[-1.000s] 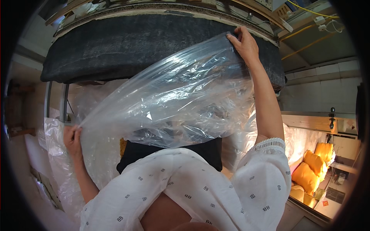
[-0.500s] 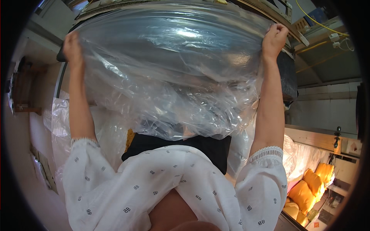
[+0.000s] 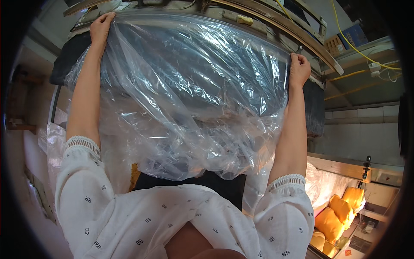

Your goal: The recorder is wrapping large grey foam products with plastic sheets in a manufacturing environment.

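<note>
A wide sheet of clear plastic film (image 3: 194,73) is stretched between my two hands over a dark surface. My left hand (image 3: 101,26) pinches its far left corner. At the far right, my right hand (image 3: 299,69) grips the other end of the same edge, fingers closed. Between them the far edge runs nearly taut, while diagonal creases cross the film. Its near part hangs crumpled down toward my lap, over black cloth (image 3: 220,185). Whether the film is one layer or several I cannot tell.
Beyond the film runs a long wooden bar (image 3: 276,28) with a small pale yellow piece (image 3: 244,20) near it. Yellow cable (image 3: 345,26) hangs at the far right, near a blue box (image 3: 354,35). Stuffed orange-yellow bags (image 3: 334,218) lie in the lower right.
The film's far edge has come nearer on the right and straightened, uncovering the bar behind. My left hand moved right and farther away; my right hand came slightly nearer.
</note>
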Demonstrator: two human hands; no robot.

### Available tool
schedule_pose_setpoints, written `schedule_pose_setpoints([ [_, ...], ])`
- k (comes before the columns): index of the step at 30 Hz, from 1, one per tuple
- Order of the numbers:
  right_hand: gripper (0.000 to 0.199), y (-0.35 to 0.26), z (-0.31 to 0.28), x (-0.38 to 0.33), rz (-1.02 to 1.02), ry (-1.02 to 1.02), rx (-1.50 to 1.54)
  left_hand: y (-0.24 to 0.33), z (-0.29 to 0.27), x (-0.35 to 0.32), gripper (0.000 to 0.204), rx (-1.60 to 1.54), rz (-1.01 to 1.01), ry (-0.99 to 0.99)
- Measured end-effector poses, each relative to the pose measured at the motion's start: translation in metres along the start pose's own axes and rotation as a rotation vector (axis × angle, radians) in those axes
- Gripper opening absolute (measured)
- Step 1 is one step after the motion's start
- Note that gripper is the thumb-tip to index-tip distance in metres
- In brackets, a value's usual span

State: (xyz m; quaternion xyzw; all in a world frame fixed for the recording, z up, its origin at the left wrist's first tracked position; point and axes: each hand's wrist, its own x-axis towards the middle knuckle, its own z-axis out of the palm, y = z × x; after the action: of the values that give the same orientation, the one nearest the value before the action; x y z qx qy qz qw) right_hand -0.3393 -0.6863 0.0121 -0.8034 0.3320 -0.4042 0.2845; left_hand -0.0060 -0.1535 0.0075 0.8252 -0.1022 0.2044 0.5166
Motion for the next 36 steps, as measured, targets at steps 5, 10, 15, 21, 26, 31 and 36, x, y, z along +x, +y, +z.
schedule_pose_setpoints([
  [5,0.044,-0.013,0.0,-0.004,0.013,0.122,-0.132,0.01,0.002,0.002,0.04,0.207,-0.02,0.018],
  [10,0.047,-0.02,0.002,-0.007,0.015,0.149,-0.196,-0.005,-0.015,0.013,0.044,0.268,-0.006,-0.01],
  [15,0.039,-0.007,-0.003,0.0,0.085,0.329,0.018,0.007,-0.009,0.002,0.034,0.034,-0.104,-0.099],
  [21,0.043,-0.007,-0.008,0.004,0.108,0.34,0.003,0.023,-0.007,-0.005,0.04,0.057,-0.108,-0.014],
  [26,0.042,-0.039,-0.007,-0.012,0.182,0.116,-0.388,0.005,-0.012,-0.009,0.042,0.402,0.178,-0.072],
  [31,0.028,-0.033,-0.051,-0.057,-0.316,-0.105,-0.296,0.014,-0.101,-0.018,0.033,0.25,0.245,-0.001],
  [36,0.016,-0.079,-0.102,-0.102,0.111,-0.565,0.602,0.009,-0.166,-0.046,0.029,0.393,0.047,-0.127],
])
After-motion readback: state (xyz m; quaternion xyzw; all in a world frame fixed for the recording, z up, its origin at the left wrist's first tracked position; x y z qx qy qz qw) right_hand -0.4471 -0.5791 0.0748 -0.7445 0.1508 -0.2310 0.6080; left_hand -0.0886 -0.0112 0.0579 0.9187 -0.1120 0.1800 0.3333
